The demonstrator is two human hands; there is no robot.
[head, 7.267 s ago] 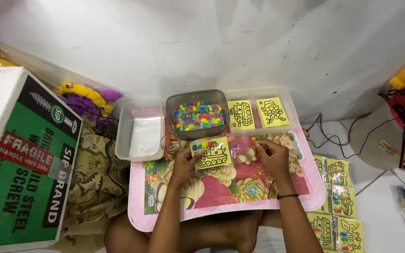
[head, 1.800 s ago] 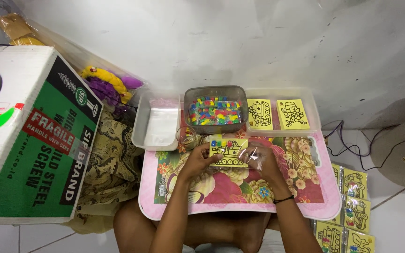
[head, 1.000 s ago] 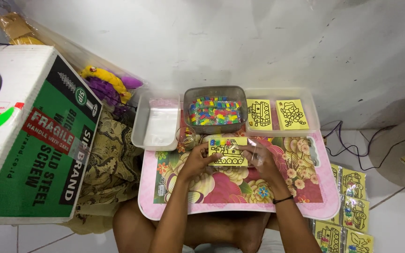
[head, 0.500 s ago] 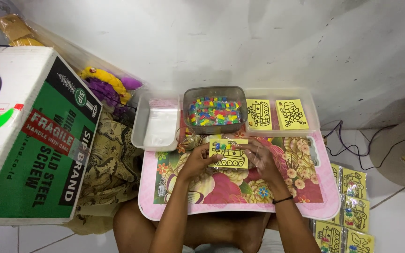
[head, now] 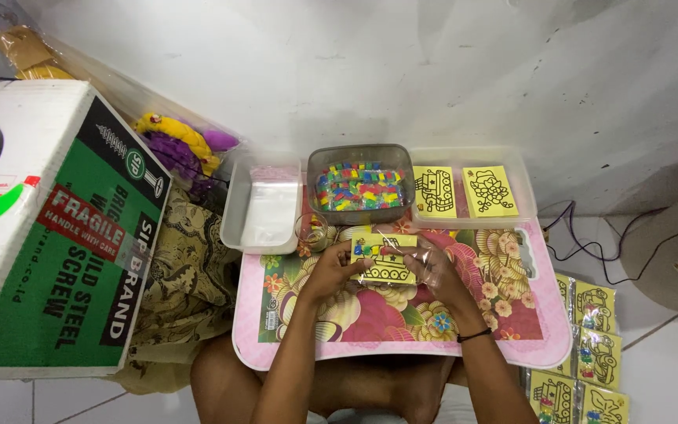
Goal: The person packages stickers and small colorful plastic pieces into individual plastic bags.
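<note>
A yellow card with a black vehicle outline and small coloured pieces (head: 384, 259) lies partly inside a clear plastic sleeve (head: 425, 265) above the pink flowered lap table (head: 402, 314). My left hand (head: 329, 271) grips the card's left edge. My right hand (head: 441, 275) holds the sleeve at the card's right side. Just behind stands a grey tub of small coloured pieces (head: 359, 185).
A clear tray of empty sleeves (head: 264, 200) sits at the back left, a clear tray with two yellow outline cards (head: 468, 192) at the back right. Packed yellow cards (head: 586, 345) lie on the floor to the right. A big cardboard box (head: 49, 228) stands left.
Over the last seconds the card has slid further into the clear sleeve between my hands. Both hands stay at the same spot above the table.
</note>
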